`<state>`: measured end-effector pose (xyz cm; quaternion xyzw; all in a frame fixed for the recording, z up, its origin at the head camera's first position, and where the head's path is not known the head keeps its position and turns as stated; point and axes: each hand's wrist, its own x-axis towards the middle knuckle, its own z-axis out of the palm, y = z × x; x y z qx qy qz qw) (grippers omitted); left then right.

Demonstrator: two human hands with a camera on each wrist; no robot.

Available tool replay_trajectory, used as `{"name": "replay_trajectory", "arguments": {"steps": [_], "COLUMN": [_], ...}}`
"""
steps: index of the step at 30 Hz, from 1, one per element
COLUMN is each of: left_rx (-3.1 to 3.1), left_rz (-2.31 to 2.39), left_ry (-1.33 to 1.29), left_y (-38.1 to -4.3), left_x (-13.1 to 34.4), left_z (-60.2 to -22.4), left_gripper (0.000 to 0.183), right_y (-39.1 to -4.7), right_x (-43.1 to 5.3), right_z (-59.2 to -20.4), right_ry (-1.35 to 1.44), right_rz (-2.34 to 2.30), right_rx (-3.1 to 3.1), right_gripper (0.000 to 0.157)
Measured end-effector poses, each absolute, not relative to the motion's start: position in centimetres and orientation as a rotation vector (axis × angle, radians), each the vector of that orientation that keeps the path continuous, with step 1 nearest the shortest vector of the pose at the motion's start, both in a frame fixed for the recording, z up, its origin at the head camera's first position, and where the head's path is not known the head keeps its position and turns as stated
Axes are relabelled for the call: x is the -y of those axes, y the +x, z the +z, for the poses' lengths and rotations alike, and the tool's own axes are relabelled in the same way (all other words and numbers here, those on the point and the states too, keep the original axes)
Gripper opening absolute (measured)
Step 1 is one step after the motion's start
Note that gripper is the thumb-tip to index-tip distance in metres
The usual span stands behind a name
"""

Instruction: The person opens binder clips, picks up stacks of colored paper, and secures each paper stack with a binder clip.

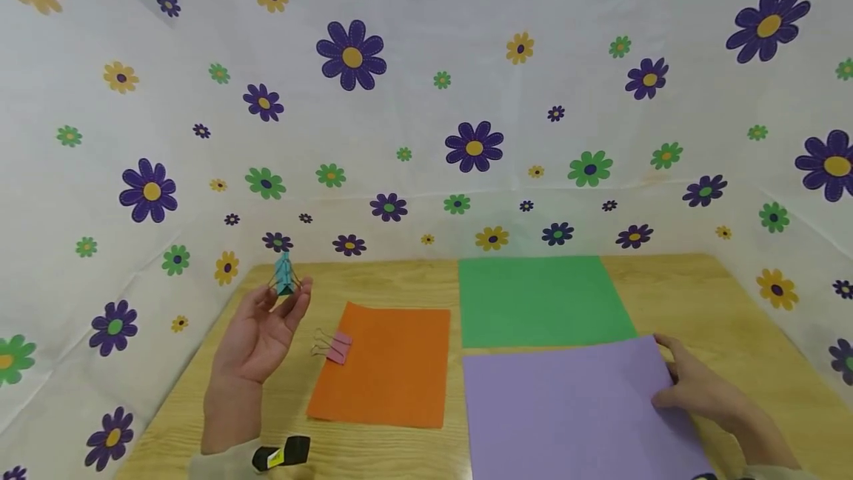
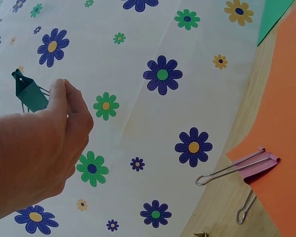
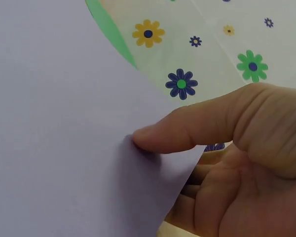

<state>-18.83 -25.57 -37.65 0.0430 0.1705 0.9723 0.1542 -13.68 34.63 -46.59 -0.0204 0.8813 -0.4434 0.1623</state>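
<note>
My left hand (image 1: 262,335) is raised at the left and pinches a teal binder clip (image 1: 283,275) by its wire handles. In the left wrist view the teal clip (image 2: 33,95) shows partly behind the fingers of the left hand (image 2: 44,143). On the right, my right hand (image 1: 706,391) grips the right edge of a purple sheet of paper (image 1: 573,406). The thumb lies on top of the purple sheet (image 3: 64,123) and the other fingers are behind it. An orange sheet (image 1: 400,369) lies between the hands, with a pink binder clip (image 1: 340,348) on its left edge.
A green sheet (image 1: 540,302) lies at the back of the wooden table (image 1: 386,447), behind the purple one. White cloth with printed flowers (image 1: 426,95) stands round the table at the back and both sides. Something small and gold-coloured (image 2: 201,234) shows at the left wrist view's bottom edge.
</note>
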Motion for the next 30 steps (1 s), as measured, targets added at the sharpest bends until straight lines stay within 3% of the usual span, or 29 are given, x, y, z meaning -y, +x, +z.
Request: {"name": "replay_trajectory", "arguments": {"steps": [2,9,16,24,30], "left_rx": [-0.487,-0.511,-0.524,-0.576,-0.712], "left_rz": [2.781,2.783,2.781,2.772,2.745], "left_ry": [0.117,0.09,-0.014,0.099,0.065], "left_y": [-18.9,-19.0,-18.5,-19.0,-19.2], "left_x": [25.6,25.4,25.5,25.7,25.5], "left_z": [-37.9,-38.2,-38.3,-38.0,-38.2], "left_gripper": [0.022,0.022,0.024,0.031,0.031], "right_y": [-13.7,-13.5,-12.8,-13.9,-13.7], "right_x": [-35.0,-36.3,-36.9,-36.3,-35.9], "right_z": [-46.8,-47.3,-47.9,-47.2,-46.5], "right_ry": [-0.055,-0.091,-0.053,0.06,0.004], "right_rz": [-1.255,-1.263,-1.47,-1.645,-1.786], "right_rx": [-2.493,-2.443,-2.299,-2.283,-2.338], "right_gripper": [0.092,0.063,0.072,0.076,0.067]}}
